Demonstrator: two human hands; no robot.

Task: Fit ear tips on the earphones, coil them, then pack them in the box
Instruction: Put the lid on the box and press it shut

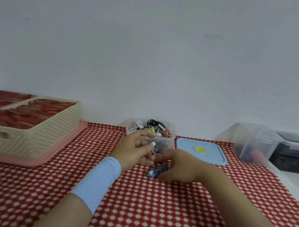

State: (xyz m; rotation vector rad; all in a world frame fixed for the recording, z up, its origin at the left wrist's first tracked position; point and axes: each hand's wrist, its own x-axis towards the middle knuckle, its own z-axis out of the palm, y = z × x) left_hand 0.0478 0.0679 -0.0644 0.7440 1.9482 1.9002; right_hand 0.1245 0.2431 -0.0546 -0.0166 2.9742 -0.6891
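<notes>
Left hand (134, 147) pinches a blue earbud (152, 144) at fingertips. Right hand (179, 165) curls closed on the coiled blue cable (154, 172); clear tub (150, 132) at 12 o'clock.

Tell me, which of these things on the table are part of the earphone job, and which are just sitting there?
In use:
- blue earphones, cable under the right hand
- earbud pinched in the left hand
- clear tub of tangled earphones
- cream basket of red packets, probably the packing boxes

Lying about:
- blue lid
- clear containers at far right
</notes>
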